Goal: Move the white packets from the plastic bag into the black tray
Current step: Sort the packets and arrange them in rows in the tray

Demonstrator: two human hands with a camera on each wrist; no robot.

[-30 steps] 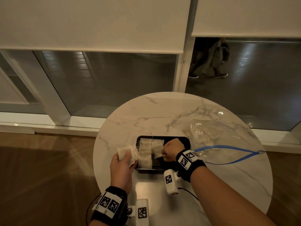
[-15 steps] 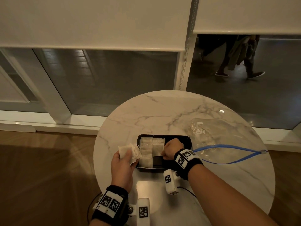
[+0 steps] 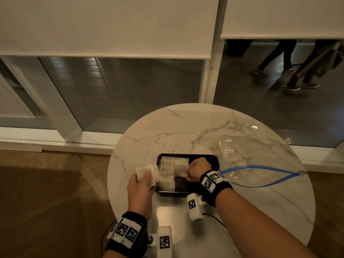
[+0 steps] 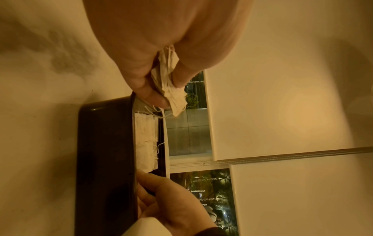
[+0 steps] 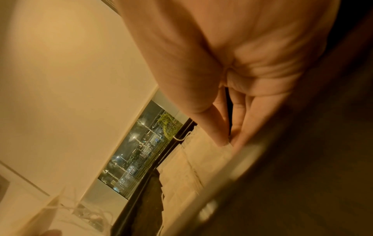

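The black tray sits mid-table with two rows of white packets standing in it. My left hand hovers just left of the tray and pinches a small stack of white packets between thumb and fingers; the left wrist view shows that stack beside the tray. My right hand is inside the tray, fingers curled. In the right wrist view its thumb and fingertips pinch the top edge of the nearest packet of the right row. The clear plastic bag with a blue zip lies to the right.
The round marble table stands against a window with a lowered blind. The bag's open blue zip stretches toward the right edge. Wooden floor lies to the left. People walk past outside the glass.
My right hand has brought its packet from tilted to upright against the right row in the tray. The left hand has stayed put with its stack.
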